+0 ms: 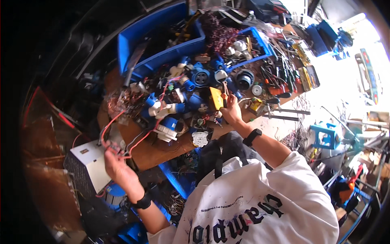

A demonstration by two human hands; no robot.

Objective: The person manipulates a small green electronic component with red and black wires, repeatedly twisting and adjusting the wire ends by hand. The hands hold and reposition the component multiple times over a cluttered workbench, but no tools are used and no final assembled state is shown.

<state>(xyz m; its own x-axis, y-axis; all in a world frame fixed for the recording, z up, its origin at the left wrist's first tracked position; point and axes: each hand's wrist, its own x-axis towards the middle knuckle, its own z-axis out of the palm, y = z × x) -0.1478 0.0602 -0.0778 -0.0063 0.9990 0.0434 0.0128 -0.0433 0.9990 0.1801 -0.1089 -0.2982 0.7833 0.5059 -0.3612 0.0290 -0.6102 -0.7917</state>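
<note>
Across the cluttered counter (148, 156), red wires (143, 138) trail to the left hand (120, 167), closed around a bunch; the right hand (232, 109) grips small pliers (225, 89). The wires look light and limp, best held by their insulation.

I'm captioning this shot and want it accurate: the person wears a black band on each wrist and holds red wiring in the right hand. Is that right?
Not quite: the head view shows the red wiring in the left hand, not the right. A black band is indeed on each wrist.
</note>
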